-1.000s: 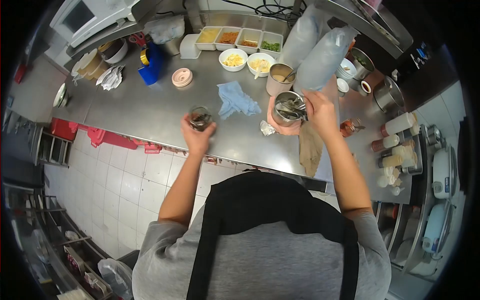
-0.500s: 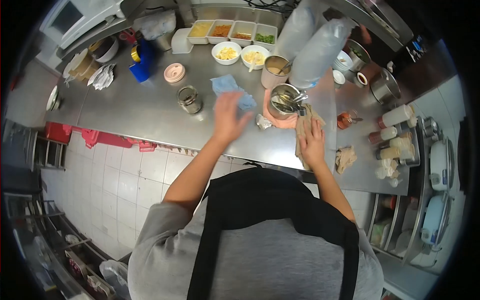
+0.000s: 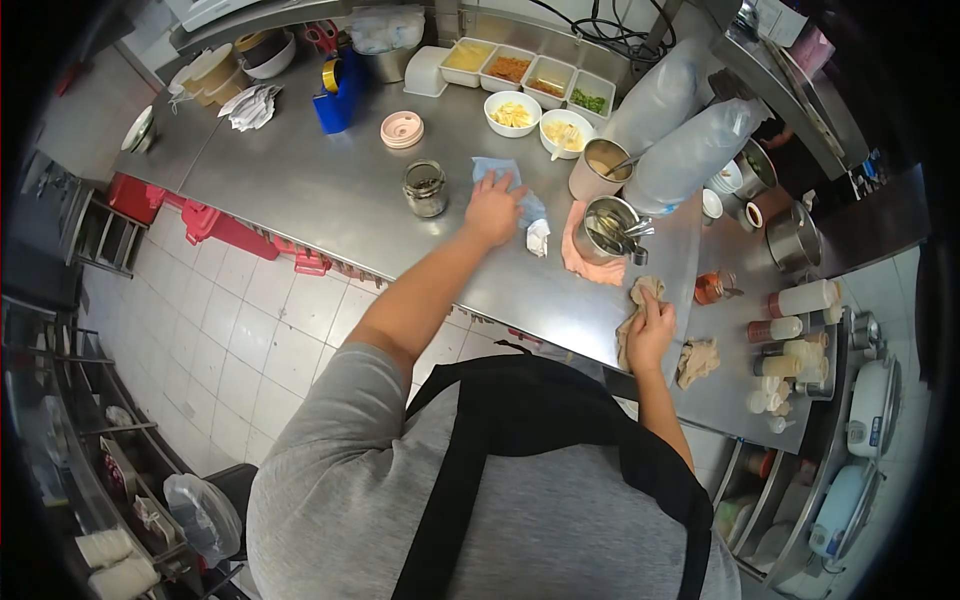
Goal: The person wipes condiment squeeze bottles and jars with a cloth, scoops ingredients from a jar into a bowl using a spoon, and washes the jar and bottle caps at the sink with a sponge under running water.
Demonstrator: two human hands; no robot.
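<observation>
My left hand (image 3: pixel 493 208) lies palm down over a blue cloth (image 3: pixel 528 207), its fingers spread on the fabric. At the cloth's near right end is a crumpled whitish piece (image 3: pixel 538 238), perhaps foil or paper. To the left of this hand stands an open glass jar (image 3: pixel 425 190) with dark contents. My right hand (image 3: pixel 652 335) is closed on a bunched beige cloth (image 3: pixel 630 335) near the counter's front edge. A metal pot (image 3: pixel 608 222) holding several utensils rests on a salmon-coloured cloth (image 3: pixel 590 265), just beyond the right hand.
A pink lid (image 3: pixel 401 129) and a blue tape dispenser (image 3: pixel 336 100) stand further back. Two white bowls (image 3: pixel 512 115) of yellow food sit before several topping containers (image 3: pixel 508 68). On the right are a second beige cloth (image 3: pixel 698 361), a red-sauce jar (image 3: pixel 712 287) and squeeze bottles (image 3: pixel 803 298).
My left hand has come down onto the blue cloth. My right hand has gone from flat on the beige cloth to gripping it bunched. The whitish piece now lies apart from the salmon-coloured cloth. The view has shifted.
</observation>
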